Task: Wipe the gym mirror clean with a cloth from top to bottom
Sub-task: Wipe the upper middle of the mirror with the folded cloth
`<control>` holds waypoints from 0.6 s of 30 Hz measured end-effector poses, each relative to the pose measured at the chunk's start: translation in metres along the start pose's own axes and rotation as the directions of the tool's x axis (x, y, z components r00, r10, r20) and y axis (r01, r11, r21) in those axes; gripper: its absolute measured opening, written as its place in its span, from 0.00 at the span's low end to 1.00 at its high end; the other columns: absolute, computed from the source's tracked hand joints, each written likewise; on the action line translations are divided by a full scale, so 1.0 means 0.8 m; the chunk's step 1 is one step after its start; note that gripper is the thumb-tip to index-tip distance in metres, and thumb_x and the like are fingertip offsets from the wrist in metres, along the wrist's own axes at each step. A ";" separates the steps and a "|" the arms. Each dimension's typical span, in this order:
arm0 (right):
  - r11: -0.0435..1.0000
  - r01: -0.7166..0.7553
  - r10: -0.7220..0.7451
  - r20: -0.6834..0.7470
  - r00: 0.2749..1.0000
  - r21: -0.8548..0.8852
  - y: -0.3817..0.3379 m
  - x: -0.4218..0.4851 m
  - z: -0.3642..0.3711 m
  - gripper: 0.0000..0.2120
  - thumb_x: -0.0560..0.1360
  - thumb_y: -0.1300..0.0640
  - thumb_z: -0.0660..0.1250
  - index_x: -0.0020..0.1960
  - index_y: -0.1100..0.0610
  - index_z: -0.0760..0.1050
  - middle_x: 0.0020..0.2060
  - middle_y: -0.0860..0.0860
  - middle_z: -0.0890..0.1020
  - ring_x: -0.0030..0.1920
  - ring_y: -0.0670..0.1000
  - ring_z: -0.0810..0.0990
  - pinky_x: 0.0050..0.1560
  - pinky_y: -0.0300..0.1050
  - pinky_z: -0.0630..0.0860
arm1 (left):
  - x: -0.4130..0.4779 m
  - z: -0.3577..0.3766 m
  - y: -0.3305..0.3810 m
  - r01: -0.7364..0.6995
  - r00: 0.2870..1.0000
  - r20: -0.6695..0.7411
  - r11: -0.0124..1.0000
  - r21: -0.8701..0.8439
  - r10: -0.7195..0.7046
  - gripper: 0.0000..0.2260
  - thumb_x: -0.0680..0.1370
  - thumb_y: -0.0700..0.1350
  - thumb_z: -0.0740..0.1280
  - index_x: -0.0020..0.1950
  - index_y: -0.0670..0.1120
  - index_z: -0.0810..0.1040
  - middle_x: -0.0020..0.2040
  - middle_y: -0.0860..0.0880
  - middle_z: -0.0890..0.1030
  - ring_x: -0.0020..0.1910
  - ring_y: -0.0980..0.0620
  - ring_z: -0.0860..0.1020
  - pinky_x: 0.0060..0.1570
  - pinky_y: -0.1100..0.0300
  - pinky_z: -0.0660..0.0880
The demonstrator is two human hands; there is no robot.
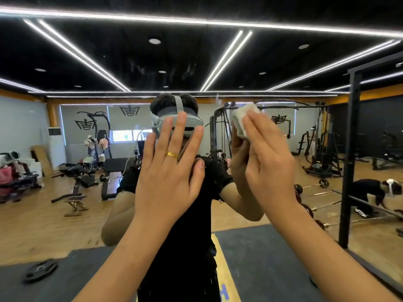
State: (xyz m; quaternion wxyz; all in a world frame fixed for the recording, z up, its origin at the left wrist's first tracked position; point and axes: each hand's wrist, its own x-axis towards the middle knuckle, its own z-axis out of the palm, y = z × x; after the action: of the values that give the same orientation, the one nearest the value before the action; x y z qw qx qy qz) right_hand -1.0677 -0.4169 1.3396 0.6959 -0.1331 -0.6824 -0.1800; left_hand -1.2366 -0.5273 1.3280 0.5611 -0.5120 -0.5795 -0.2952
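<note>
The right hand [269,158] presses a white cloth [244,119] flat against the mirror [130,62]. Its fingers are straight and close together, with the cloth under the fingertips and sticking out above and to their left. The thumb is hidden, so whether it helps hold the cloth cannot be told. The reflection of this hand meets the cloth from behind. Just left of it, at about the same height, the left hand [168,171] is held up flat toward the glass, its 4 fingers straight and slightly spread, holding nothing; 1 finger wears a gold ring [172,155]. Contact with the glass cannot be told. Far below the left hand, a weight plate [40,269] lies on a dark mat [261,258].
</note>
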 end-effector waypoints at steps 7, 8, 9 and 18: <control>0.997 0.077 -0.077 0.009 0.997 0.002 0.018 0.011 0.008 0.20 0.83 0.65 0.59 0.74 0.63 0.72 0.74 0.57 0.73 0.75 0.58 0.70 0.74 0.59 0.71 | -0.001 0.001 0.004 0.011 0.999 -0.036 1.000 0.001 -0.011 0.27 0.84 0.51 0.58 0.83 0.48 0.59 0.84 0.43 0.54 0.83 0.43 0.52 0.81 0.41 0.50; 0.996 0.082 -0.082 -0.001 0.997 0.017 0.019 0.012 0.010 0.20 0.83 0.66 0.60 0.75 0.62 0.72 0.74 0.56 0.72 0.76 0.58 0.70 0.74 0.59 0.70 | 0.000 0.001 0.004 0.011 0.999 -0.036 1.000 -0.001 -0.011 0.27 0.84 0.51 0.59 0.83 0.48 0.59 0.84 0.43 0.55 0.83 0.43 0.52 0.81 0.41 0.50; 0.996 0.084 -0.083 -0.007 0.996 0.032 0.019 0.013 0.010 0.20 0.83 0.68 0.61 0.75 0.63 0.72 0.74 0.57 0.73 0.76 0.58 0.70 0.74 0.59 0.70 | 0.000 0.000 0.004 0.010 0.999 -0.036 1.000 -0.003 -0.010 0.27 0.84 0.50 0.59 0.83 0.48 0.59 0.84 0.42 0.55 0.83 0.43 0.52 0.81 0.42 0.50; 0.976 0.171 -0.184 0.099 0.978 0.132 0.010 -0.012 0.004 0.29 0.75 0.73 0.68 0.75 0.62 0.72 0.75 0.56 0.73 0.77 0.56 0.68 0.77 0.53 0.67 | -0.003 -0.004 0.005 0.026 1.000 0.003 0.999 -0.019 -0.026 0.27 0.85 0.52 0.57 0.83 0.49 0.58 0.84 0.45 0.53 0.84 0.45 0.50 0.81 0.42 0.48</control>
State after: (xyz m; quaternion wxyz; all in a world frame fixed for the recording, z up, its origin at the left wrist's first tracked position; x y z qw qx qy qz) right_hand -1.0669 -0.4074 1.3304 0.6450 -0.0381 -0.7388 -0.1915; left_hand -1.2319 -0.5293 1.3254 0.5516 -0.5102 -0.5839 -0.3075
